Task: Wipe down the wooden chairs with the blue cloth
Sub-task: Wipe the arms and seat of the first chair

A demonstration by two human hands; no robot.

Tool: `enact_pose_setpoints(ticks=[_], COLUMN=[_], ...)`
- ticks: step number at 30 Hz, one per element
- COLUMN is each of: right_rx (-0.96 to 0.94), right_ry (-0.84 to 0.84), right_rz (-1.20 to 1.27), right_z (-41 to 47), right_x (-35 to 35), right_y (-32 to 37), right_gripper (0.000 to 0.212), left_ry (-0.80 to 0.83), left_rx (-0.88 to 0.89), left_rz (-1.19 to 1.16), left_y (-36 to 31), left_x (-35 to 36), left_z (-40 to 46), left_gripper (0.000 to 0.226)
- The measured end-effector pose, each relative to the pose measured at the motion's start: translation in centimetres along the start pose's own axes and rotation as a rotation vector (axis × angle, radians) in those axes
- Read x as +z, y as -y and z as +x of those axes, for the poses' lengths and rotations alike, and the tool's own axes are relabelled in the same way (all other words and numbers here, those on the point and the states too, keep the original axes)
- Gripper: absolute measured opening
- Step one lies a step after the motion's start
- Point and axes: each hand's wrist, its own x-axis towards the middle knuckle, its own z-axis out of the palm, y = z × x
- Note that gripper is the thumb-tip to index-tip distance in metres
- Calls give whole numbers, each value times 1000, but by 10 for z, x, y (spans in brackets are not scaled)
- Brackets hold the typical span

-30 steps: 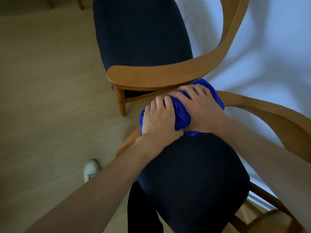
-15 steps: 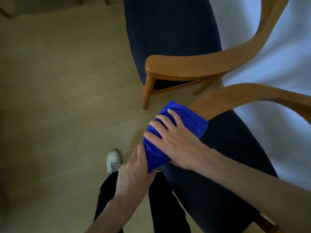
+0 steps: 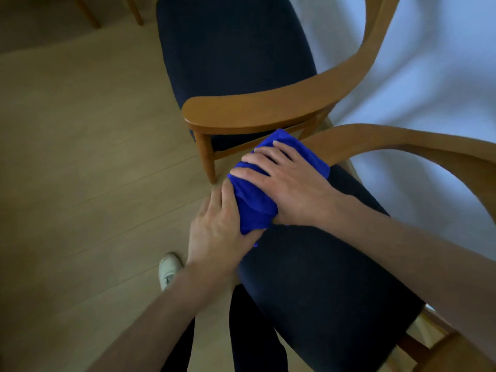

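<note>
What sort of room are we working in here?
Probably a dining room: two matching curved wooden armchairs with dark navy seats, pale wood plank floor, and what looks like a white tablecloth.
</note>
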Motion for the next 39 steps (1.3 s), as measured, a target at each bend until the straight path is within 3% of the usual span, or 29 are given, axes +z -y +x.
enact_pose_setpoints(ticks=[6, 12, 15, 19, 23, 26, 28, 30, 35, 39], right_rx=[306, 601, 624, 432, 187, 104, 79, 134, 552, 454], right_ry=[-58, 4, 141, 286, 168, 28, -2, 11, 90, -3], right_rz=[7, 9, 1, 121, 51, 26, 41, 101, 131, 37], right_z=[-43, -93, -84, -57, -35, -31, -35, -48, -93, -68], right_x=[-9, -11, -14, -21, -12, -2, -3, -5, -6, 0], right_y=[-86, -144, -149, -152, -132, -123, -129, -148, -191, -153], right_gripper=[97, 103, 120, 132, 117, 106, 101, 96, 76, 81], left_ry=[-32, -51, -15, 49, 115, 166, 103, 26, -79, -79], left_rx=[324, 553, 525, 402, 262, 128, 116, 84, 25, 62], left_rz=[126, 292, 257, 167, 106, 118, 173, 223, 219, 199], left_y=[-76, -148, -147, -117, -65, -42, -37, -33, -26, -26], left_x=[24, 57, 55, 42, 24, 20, 24, 26, 29, 28], left_z=[85, 137, 139, 123, 85, 58, 51, 50, 42, 42], left_gripper=[95, 80, 90, 106, 117, 122, 119, 113, 87, 79])
